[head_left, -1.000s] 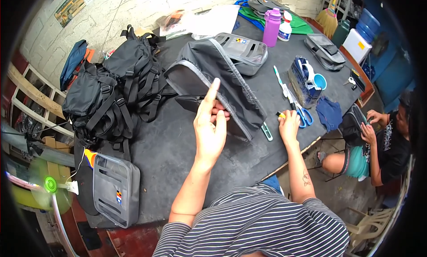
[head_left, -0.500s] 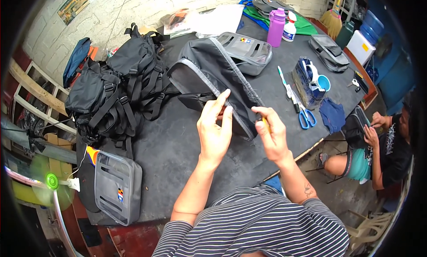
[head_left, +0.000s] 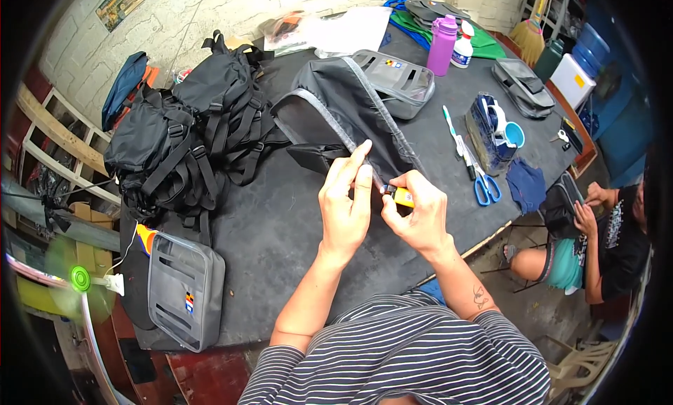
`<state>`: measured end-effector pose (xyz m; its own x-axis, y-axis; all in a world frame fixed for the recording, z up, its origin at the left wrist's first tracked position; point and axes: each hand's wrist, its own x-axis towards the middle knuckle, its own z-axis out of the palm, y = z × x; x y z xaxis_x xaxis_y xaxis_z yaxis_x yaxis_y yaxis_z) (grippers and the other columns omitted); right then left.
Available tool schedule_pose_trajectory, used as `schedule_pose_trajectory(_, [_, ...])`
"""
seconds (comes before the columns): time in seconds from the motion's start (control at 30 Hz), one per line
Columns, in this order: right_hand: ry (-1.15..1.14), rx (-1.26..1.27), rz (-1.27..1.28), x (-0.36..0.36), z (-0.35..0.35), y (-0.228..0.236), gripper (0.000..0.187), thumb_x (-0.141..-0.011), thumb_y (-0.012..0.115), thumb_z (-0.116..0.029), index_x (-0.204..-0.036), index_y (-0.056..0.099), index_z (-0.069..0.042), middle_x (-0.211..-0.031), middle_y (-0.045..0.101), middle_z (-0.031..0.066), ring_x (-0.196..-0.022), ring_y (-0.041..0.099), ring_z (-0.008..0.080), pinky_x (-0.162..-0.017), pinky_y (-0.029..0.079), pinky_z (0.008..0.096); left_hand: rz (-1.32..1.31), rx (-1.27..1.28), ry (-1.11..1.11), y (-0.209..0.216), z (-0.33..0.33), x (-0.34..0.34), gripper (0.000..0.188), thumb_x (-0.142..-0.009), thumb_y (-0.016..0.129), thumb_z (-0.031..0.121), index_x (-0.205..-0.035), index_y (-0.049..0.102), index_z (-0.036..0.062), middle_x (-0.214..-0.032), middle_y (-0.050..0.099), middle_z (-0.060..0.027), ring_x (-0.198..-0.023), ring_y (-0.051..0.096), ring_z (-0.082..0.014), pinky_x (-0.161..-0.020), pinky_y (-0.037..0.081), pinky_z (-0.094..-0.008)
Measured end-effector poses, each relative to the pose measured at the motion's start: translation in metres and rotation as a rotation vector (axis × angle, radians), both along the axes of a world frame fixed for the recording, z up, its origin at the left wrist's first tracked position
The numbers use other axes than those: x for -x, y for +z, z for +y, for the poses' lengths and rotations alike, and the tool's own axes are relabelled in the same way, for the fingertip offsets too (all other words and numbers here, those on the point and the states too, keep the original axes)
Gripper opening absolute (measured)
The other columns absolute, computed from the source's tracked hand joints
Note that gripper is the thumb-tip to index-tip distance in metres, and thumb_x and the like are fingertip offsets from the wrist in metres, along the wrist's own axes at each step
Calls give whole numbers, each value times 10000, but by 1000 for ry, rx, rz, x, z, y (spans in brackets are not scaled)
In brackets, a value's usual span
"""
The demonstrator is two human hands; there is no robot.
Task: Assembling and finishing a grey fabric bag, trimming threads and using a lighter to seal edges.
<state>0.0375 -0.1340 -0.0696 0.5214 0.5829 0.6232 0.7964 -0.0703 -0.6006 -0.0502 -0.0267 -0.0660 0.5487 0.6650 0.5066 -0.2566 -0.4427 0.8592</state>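
Note:
An unzipped black pouch (head_left: 375,118) with grey-bound edges stands tilted over the table in front of me. My left hand (head_left: 348,202) pinches its near grey edge, fingers stretched along the binding and thumb pressed against it. A yellow lighter (head_left: 402,196) with a dark top is gripped in my right hand (head_left: 422,212). Its top end points left at the pouch's edge, close to my left fingertips. Whether a flame burns there is too small to tell. A black flap (head_left: 315,157) hangs out at the pouch's left side.
Black strapped backpacks (head_left: 189,125) crowd the table's left. Grey pouches (head_left: 186,293) lie near left and behind my work. Blue scissors (head_left: 486,189), a tape dispenser (head_left: 494,135) and a purple bottle (head_left: 442,46) stand right. Beyond the table's right edge a seated person (head_left: 596,230) handles a black bag.
My right hand has turned and moved slightly left, bringing the lighter's top against or near the pouch's edge. The lighter's yellow body shows more now. My left hand keeps its hold.

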Motion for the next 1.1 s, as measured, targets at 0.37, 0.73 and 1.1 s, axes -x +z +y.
schedule_pose_trajectory(0.37, [4, 33, -2, 3, 4, 3, 237, -691, 719, -152, -826, 574, -21, -754, 613, 104, -638, 622, 276, -585, 494, 351, 13, -42, 35, 3, 1, 5, 285, -950, 505, 96, -1198, 589, -17, -839, 553, -87, -718, 532, -152, -646, 439, -270])
schedule_pose_trajectory(0.73, [276, -350, 715, -15, -4, 5, 206, -871, 643, -105, -1018, 537, -7, -921, 525, 4, -682, 442, 31, -621, 380, 181, 2, -18, 10, 1, -6, 6, 741, -769, 673, -60, -1421, 385, 141, -815, 526, -18, -674, 524, -92, -647, 490, -230])
schedule_pose_trajectory(1.1, [88, -156, 101, -3, 11, 17, 293, -680, 744, -125, -860, 541, -15, -860, 540, 114, -689, 591, 273, -599, 489, 354, 76, 5, -75, 8, -14, 7, 847, -775, 630, -73, -1489, 243, 167, -920, 518, -55, -661, 524, -90, -589, 482, -222])
